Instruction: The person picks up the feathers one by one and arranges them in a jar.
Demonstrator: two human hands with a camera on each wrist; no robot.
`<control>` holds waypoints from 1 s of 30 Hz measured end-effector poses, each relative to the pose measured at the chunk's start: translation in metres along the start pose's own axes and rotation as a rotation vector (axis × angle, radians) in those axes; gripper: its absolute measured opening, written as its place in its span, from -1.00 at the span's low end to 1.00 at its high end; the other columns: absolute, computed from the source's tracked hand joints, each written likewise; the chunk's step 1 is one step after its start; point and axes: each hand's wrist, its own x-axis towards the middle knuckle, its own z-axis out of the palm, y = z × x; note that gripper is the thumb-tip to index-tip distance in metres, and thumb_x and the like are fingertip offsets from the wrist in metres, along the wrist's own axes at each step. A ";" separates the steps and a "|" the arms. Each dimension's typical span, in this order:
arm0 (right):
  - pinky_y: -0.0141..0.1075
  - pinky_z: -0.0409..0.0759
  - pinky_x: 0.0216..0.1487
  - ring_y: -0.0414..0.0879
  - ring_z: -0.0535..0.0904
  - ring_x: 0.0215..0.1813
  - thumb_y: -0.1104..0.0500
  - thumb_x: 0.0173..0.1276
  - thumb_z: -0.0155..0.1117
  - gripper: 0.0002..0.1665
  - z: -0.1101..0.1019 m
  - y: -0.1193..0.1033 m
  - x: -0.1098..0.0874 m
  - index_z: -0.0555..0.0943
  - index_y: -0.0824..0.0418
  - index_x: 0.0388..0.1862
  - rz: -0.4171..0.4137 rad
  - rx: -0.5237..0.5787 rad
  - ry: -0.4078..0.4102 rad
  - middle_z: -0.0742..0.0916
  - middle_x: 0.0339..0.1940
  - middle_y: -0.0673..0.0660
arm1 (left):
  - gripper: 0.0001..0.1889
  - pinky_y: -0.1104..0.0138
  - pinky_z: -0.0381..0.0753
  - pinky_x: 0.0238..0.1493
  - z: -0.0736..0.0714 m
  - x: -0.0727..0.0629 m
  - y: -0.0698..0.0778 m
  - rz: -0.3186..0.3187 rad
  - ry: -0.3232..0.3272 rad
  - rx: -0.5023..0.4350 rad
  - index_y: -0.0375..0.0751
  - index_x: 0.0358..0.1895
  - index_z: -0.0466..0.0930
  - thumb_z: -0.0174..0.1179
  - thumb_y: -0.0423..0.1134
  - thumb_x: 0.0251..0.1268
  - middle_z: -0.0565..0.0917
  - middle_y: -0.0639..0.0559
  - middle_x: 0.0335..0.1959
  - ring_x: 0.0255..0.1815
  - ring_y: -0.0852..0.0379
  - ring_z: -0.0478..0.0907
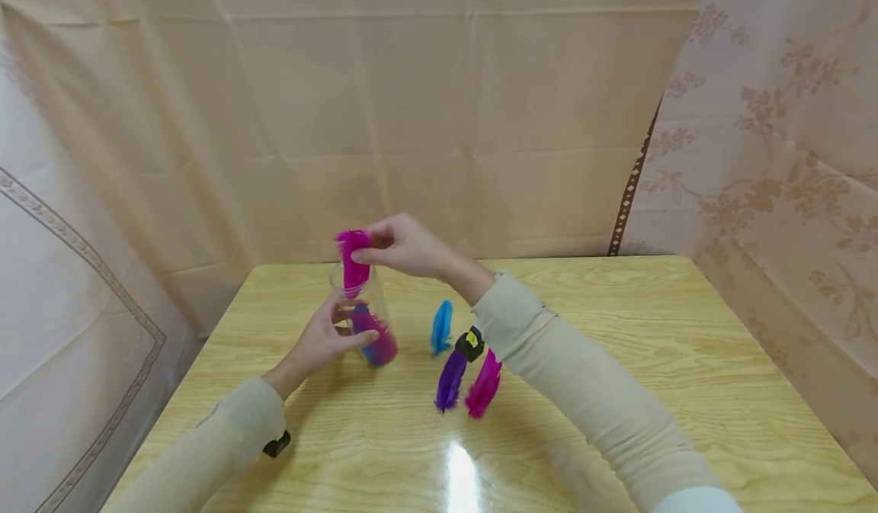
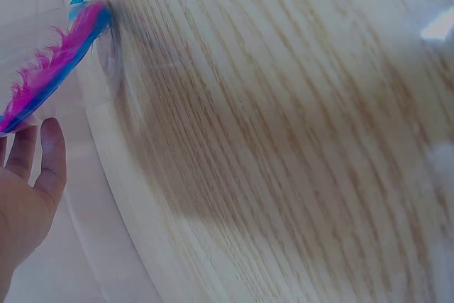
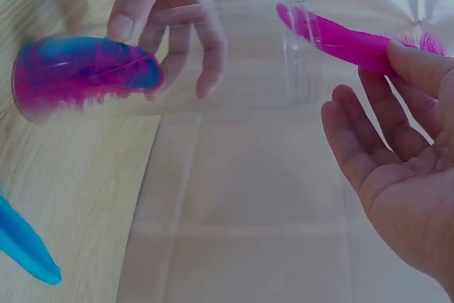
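Note:
A clear cylindrical jar (image 1: 374, 299) stands on the table, tilted slightly, with pink and blue feathers (image 3: 89, 72) in its lower part. My left hand (image 1: 328, 336) grips its side, thumb at the front and fingers behind; the left wrist view shows fingers (image 2: 51, 157) beside the wall. Above the mouth, my right hand (image 1: 411, 248) pinches a magenta feather (image 1: 354, 263) between thumb and fingers. In the right wrist view, the tip of this magenta feather (image 3: 340, 39) is inside the jar's open end, while its fluffy end stays outside, by the thumb.
To the right of the jar, a blue feather (image 1: 442, 327), a purple feather (image 1: 450, 382) and another magenta feather (image 1: 484, 385) lie on the wooden table (image 1: 617, 330). The right forearm passes over the latter two. Beige cloth (image 1: 439, 117) hangs behind the table's far edge.

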 end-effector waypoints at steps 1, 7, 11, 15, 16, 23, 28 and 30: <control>-0.35 0.64 0.01 -0.10 0.71 -0.13 0.15 0.47 0.34 -0.76 0.001 0.000 0.000 0.76 0.26 -0.02 -0.004 -0.007 -0.008 0.82 -0.21 0.02 | -0.21 -0.04 0.60 0.15 0.000 0.000 0.000 0.001 0.001 0.001 0.02 0.46 0.23 0.48 -0.25 0.22 0.46 -0.24 0.33 0.22 -0.26 0.51; -0.37 0.63 0.04 -0.19 0.71 -0.10 0.12 0.51 0.29 -0.76 0.004 0.002 0.000 0.75 0.25 -0.03 -0.012 -0.034 -0.038 0.82 -0.20 0.00 | -0.20 -0.02 0.62 0.12 0.000 -0.001 0.002 -0.001 0.004 0.006 0.04 0.46 0.23 0.49 -0.22 0.22 0.49 -0.22 0.32 0.19 -0.23 0.53; -0.37 0.63 0.05 -0.19 0.72 -0.07 0.12 0.52 0.27 -0.75 0.005 0.003 0.000 0.75 0.24 -0.01 -0.006 -0.049 -0.050 0.81 -0.17 0.01 | -0.18 -0.02 0.62 0.13 0.000 -0.001 0.001 -0.001 0.003 0.001 0.03 0.47 0.22 0.50 -0.21 0.20 0.49 -0.21 0.31 0.19 -0.23 0.53; -0.39 0.63 0.04 -0.18 0.70 -0.03 0.11 0.52 0.28 -0.77 0.007 0.006 0.000 0.76 0.21 -0.04 -0.006 -0.102 -0.050 0.79 -0.12 0.02 | -0.19 -0.01 0.61 0.13 0.000 -0.001 0.001 0.003 0.003 0.006 0.02 0.46 0.22 0.50 -0.21 0.20 0.48 -0.19 0.29 0.18 -0.22 0.53; -0.39 0.63 0.04 -0.17 0.70 -0.02 0.11 0.52 0.28 -0.77 0.007 0.007 0.000 0.76 0.20 -0.05 -0.007 -0.115 -0.049 0.79 -0.11 0.02 | -0.19 -0.01 0.62 0.13 0.000 -0.001 0.001 0.005 0.003 0.007 0.02 0.46 0.22 0.50 -0.21 0.20 0.48 -0.19 0.28 0.18 -0.22 0.53; -0.39 0.62 0.06 -0.14 0.67 0.02 0.11 0.51 0.29 -0.79 0.009 0.009 0.000 0.76 0.20 -0.06 -0.010 -0.138 -0.043 0.75 -0.07 0.05 | -0.18 -0.02 0.62 0.13 0.000 -0.001 0.000 0.017 0.003 0.001 0.04 0.48 0.21 0.49 -0.23 0.20 0.48 -0.21 0.27 0.20 -0.24 0.53; -0.40 0.62 0.04 -0.12 0.64 0.03 0.11 0.50 0.30 -0.79 0.009 0.011 0.000 0.76 0.20 -0.07 -0.021 -0.170 -0.047 0.70 -0.09 0.06 | -0.16 -0.01 0.63 0.12 0.001 -0.001 0.000 0.019 0.004 0.005 0.05 0.49 0.20 0.49 -0.24 0.21 0.49 -0.23 0.26 0.19 -0.23 0.54; -0.41 0.61 0.03 -0.11 0.60 0.04 0.10 0.49 0.31 -0.78 0.010 0.012 0.000 0.76 0.19 -0.05 -0.022 -0.200 -0.048 0.67 -0.08 0.06 | -0.17 -0.01 0.63 0.11 0.001 -0.002 0.001 0.019 0.006 0.009 0.06 0.49 0.20 0.49 -0.25 0.21 0.49 -0.23 0.25 0.18 -0.22 0.54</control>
